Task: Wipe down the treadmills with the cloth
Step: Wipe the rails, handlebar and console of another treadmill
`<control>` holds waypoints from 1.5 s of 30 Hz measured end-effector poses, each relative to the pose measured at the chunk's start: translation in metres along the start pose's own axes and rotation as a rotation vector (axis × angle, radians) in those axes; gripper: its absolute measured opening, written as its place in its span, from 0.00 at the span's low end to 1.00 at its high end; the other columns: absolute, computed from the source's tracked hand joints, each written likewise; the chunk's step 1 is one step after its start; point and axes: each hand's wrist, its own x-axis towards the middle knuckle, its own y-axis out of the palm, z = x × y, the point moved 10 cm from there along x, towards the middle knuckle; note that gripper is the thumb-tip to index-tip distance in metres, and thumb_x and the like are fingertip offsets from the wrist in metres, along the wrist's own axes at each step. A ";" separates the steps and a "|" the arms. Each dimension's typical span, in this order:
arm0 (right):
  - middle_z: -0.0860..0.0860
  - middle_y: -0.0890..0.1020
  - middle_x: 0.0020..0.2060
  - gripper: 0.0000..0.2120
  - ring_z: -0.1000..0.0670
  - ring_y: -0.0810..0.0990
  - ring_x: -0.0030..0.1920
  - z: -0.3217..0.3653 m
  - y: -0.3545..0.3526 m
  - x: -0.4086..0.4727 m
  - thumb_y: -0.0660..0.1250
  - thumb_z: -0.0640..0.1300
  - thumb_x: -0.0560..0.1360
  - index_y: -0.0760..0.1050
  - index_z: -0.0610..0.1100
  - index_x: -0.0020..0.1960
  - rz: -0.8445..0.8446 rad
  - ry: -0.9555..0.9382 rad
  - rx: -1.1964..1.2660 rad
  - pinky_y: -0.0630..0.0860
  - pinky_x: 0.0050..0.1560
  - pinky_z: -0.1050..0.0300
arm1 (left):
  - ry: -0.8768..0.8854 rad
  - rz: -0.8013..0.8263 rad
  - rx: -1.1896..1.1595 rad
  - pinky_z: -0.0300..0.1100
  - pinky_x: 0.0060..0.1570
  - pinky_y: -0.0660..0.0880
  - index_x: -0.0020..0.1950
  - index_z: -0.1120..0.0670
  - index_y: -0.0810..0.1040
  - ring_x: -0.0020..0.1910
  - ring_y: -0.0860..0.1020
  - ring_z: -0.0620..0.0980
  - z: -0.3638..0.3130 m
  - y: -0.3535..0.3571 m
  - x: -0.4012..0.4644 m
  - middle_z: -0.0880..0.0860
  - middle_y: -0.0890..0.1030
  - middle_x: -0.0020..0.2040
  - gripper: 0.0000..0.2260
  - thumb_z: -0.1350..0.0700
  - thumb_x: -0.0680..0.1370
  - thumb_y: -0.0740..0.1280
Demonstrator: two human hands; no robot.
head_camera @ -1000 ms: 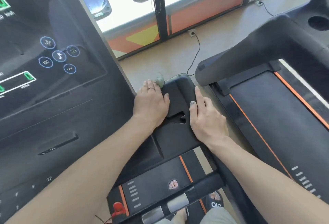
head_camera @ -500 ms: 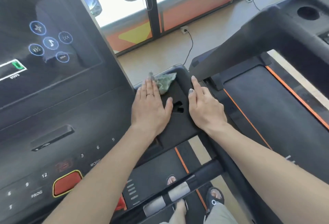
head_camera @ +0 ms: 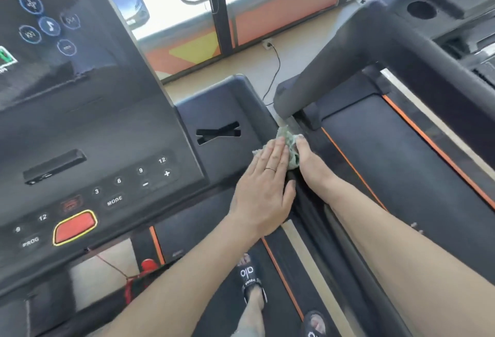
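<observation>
I stand on a black treadmill whose console (head_camera: 107, 127) fills the left of the head view. Its side tray (head_camera: 219, 106) has a cross-shaped slot. A crumpled green cloth (head_camera: 292, 146) lies on the tray's right edge. My left hand (head_camera: 263, 189) lies flat on that edge, its straight fingers pressing the cloth. My right hand (head_camera: 314, 168) sits against the outer side of the tray. Its thumb lies straight along the cloth, and its other fingers drop out of sight over the edge.
A second treadmill stands close on the right, with its belt (head_camera: 388, 154) and thick handrail (head_camera: 348, 50). A red stop button (head_camera: 75, 227) and a red safety clip (head_camera: 147, 267) are at the lower left. My sandalled foot (head_camera: 250, 277) is on the belt. A power cord (head_camera: 276, 68) crosses the floor by the window.
My left hand has slid the cloth from the tray's far left corner to its right edge. My right hand has shifted outward against the tray's side. The view has dropped towards the console buttons.
</observation>
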 end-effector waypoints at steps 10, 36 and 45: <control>0.65 0.61 0.68 0.22 0.62 0.58 0.72 -0.089 -0.042 -0.097 0.42 0.51 0.86 0.61 0.52 0.77 0.087 0.075 -0.096 0.50 0.58 0.75 | -0.070 -0.033 -0.018 0.45 0.79 0.47 0.75 0.53 0.70 0.80 0.57 0.49 -0.008 -0.009 0.042 0.51 0.66 0.78 0.25 0.48 0.85 0.44; 0.40 0.73 0.70 0.28 0.42 0.69 0.71 -0.107 -0.060 -0.114 0.40 0.53 0.84 0.69 0.44 0.72 -0.130 0.193 -0.159 0.62 0.66 0.53 | 0.049 -0.180 0.049 0.50 0.78 0.57 0.79 0.55 0.65 0.81 0.57 0.51 -0.094 0.038 -0.068 0.51 0.62 0.81 0.25 0.46 0.84 0.56; 0.40 0.78 0.63 0.33 0.37 0.72 0.66 -0.105 -0.058 -0.113 0.37 0.61 0.82 0.73 0.48 0.70 -0.217 0.186 -0.419 0.67 0.65 0.43 | -0.460 -0.274 -0.303 0.47 0.79 0.53 0.82 0.59 0.51 0.82 0.51 0.51 -0.032 0.032 -0.041 0.54 0.46 0.83 0.29 0.46 0.84 0.49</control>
